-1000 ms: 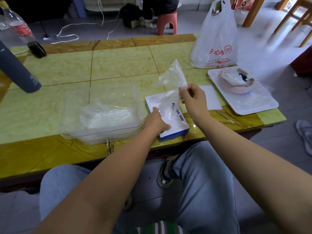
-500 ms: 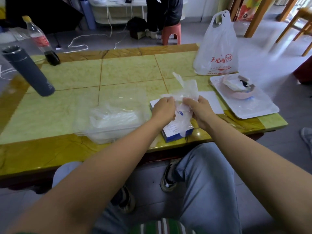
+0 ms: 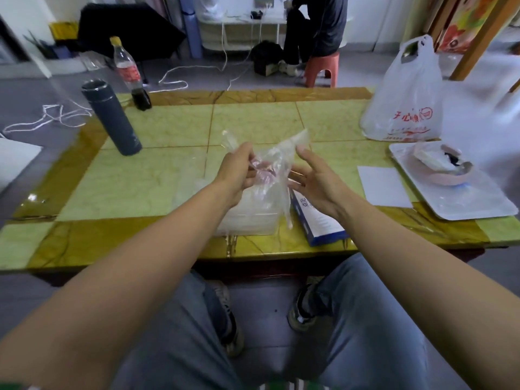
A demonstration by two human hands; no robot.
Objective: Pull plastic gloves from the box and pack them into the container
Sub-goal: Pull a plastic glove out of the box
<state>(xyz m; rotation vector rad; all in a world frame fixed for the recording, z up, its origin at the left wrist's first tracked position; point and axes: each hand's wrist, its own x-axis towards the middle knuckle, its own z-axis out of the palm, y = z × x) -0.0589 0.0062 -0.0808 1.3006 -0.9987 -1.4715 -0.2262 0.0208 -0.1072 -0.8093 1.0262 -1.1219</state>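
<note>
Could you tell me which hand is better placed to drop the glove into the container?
Probably the left hand: it grips the glove directly above the container, while the right hand is open over the box.

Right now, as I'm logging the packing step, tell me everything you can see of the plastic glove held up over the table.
The plastic glove is thin, clear, crinkled film, bunched in the middle where the left hand grips it. Its ends fan upward, and one strip hangs down in front of the clear container. The right hand is spread open beside it; whether they touch cannot be told.
</note>
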